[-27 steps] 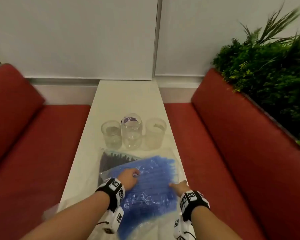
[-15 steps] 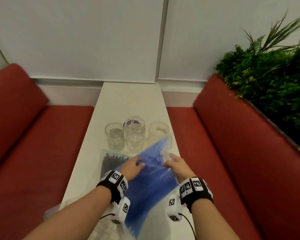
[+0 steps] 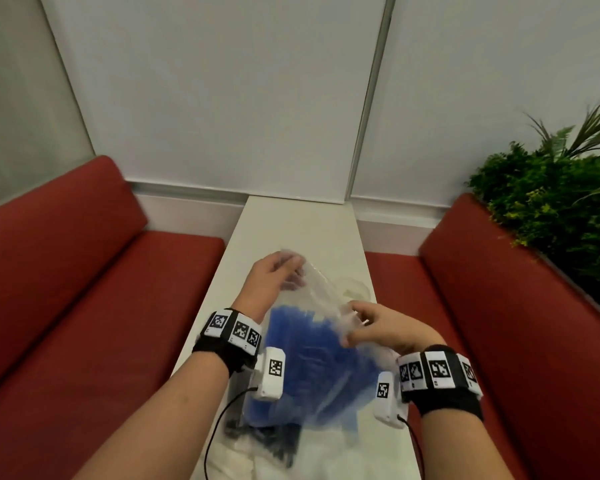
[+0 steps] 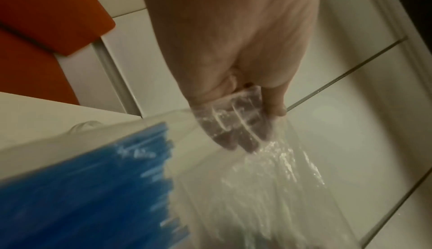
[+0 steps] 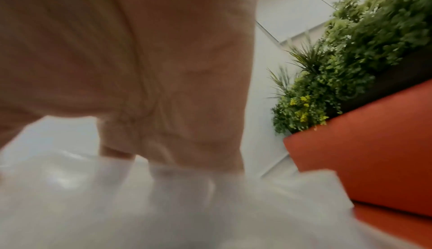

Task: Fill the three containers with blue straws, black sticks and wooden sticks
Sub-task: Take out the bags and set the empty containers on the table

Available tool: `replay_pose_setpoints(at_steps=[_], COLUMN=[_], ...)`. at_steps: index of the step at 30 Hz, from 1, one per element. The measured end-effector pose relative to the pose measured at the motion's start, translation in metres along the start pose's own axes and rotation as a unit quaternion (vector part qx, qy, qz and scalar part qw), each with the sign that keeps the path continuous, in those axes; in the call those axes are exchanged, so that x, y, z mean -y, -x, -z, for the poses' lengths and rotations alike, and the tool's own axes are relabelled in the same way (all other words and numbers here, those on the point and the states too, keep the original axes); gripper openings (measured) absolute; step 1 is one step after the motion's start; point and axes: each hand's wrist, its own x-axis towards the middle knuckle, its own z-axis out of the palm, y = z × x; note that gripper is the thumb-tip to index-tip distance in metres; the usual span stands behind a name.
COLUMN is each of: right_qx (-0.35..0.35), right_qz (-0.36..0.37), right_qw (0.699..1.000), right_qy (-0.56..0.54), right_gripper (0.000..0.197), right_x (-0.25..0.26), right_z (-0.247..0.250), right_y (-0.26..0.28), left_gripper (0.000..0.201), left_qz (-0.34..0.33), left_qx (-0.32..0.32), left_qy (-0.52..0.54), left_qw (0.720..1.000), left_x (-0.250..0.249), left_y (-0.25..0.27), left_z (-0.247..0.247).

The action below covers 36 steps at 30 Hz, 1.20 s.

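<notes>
I hold a clear plastic bag (image 3: 326, 306) of blue straws (image 3: 312, 368) upright above the white table (image 3: 298, 230), mouth end up. My left hand (image 3: 291, 270) grips the bag's top left edge; in the left wrist view its fingers (image 4: 236, 138) show through the plastic beside the blue straws (image 4: 93, 179). My right hand (image 3: 355, 318) pinches the top right edge; the right wrist view is blurred, showing that hand (image 5: 163, 142) on the bag (image 5: 163, 206). A bag of black sticks (image 3: 257, 439) lies under the raised bag. One clear container (image 3: 355, 289) shows behind it; the others are hidden.
Red bench cushions (image 3: 84, 306) flank the narrow table on both sides. A green plant hedge (image 3: 551, 216) runs behind the right bench. A white wall (image 3: 222, 98) closes the far end. More pale plastic (image 3: 257, 462) lies at the table's near edge.
The bag of blue straws has been lifted off the table and turned upright. Both hands have moved up to its top edge, and it now covers the containers.
</notes>
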Motion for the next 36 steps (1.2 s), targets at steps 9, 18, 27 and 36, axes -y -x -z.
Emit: replay_pose_setpoints(at_steps=[9, 18, 27, 36], right_qx=[-0.264, -0.314, -0.347, -0.413], right_qz=[0.15, 0.141, 0.206, 0.171], right_qw=[0.952, 0.939, 0.914, 0.89], right_qy=[-0.038, -0.003, -0.031, 0.094], right_gripper=[0.018, 0.02, 0.014, 0.016], right_x=[0.055, 0.067, 0.089, 0.086], right_z=[-0.035, -0.032, -0.044, -0.051], right_y=[-0.03, -0.024, -0.031, -0.041], left_gripper=[0.029, 0.023, 0.009, 0.009], left_qz=[-0.016, -0.014, -0.086, -0.147], left_qx=[0.075, 0.076, 0.001, -0.044], left_qy=[0.059, -0.008, -0.097, -0.261], left_qw=[0.995, 0.997, 0.992, 0.953], left_x=[-0.02, -0.049, -0.059, -0.064], left_y=[0.013, 0.014, 0.013, 0.022], left_z=[-0.007, 0.001, 0.003, -0.003])
